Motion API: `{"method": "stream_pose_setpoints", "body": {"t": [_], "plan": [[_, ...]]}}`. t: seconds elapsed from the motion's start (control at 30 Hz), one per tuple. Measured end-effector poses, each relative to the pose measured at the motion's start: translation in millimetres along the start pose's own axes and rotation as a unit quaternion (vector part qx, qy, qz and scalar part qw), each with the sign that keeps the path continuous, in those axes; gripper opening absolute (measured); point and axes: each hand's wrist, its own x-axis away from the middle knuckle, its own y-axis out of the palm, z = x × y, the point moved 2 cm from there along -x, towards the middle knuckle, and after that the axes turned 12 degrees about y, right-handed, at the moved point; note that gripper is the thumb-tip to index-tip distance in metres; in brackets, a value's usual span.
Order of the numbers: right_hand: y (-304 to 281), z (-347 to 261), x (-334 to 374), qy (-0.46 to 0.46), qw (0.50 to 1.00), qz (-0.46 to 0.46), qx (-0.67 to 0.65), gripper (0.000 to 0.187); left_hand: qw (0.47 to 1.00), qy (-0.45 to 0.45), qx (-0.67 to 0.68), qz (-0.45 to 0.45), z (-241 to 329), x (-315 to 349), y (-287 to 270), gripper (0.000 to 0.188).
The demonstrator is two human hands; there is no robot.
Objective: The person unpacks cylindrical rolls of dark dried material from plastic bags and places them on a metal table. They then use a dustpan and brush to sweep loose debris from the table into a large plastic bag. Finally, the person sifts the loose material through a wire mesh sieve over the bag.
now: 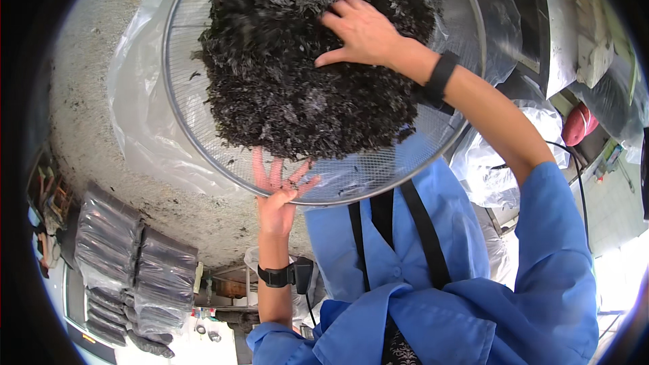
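Observation:
A wide round mesh sieve (pixel 177 105) with a metal rim is held up in front of me. Dark, dry flakes, like crumbled leaves or seaweed, lie heaped (pixel 291 88) across its mesh. My left hand (pixel 276 192) grips the near rim, thumb over the edge and fingers spread beneath the mesh, showing through it. My right hand (pixel 362 32) rests on the heap with its fingers apart, pressing or sweeping the flakes; its fingertips are partly sunk among them. Part of the pile is blurred at the upper left.
Clear plastic sheeting (pixel 138 105) lies on the rough, speckled floor (pixel 84 105) beneath the sieve. Stacked dark plastic-wrapped bags (pixel 108 236) stand at the lower left. More clear plastic (pixel 497 176), a red object (pixel 579 124) and a black cable (pixel 583 192) are at the right.

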Motion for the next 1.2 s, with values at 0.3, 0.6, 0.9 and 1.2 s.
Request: {"method": "stream_pose_setpoints", "body": {"t": [0.3,0.6,0.9,1.2], "plan": [[1.3,-49.4,50.8,-0.214,0.966,-0.129,-0.059,0.041,0.999,-0.011,-0.023,-0.023,-3.2,-2.0,-1.5,0.104],[-2.6,-11.5,52.0,0.223,0.973,0.055,-0.029,0.052,0.999,0.014,-0.02,-0.033,-6.3,7.8,9.6,0.103],[-5.8,-4.6,70.0,0.059,0.997,0.039,0.044,0.055,1.0,0.008,0.006,0.024,-22.9,14.3,13.0,0.106],[15.9,-45.0,99.6,-0.214,0.966,-0.018,-0.145,0.051,1.0,0.017,0.008,-0.018,-29.4,13.8,13.7,0.103]]}}
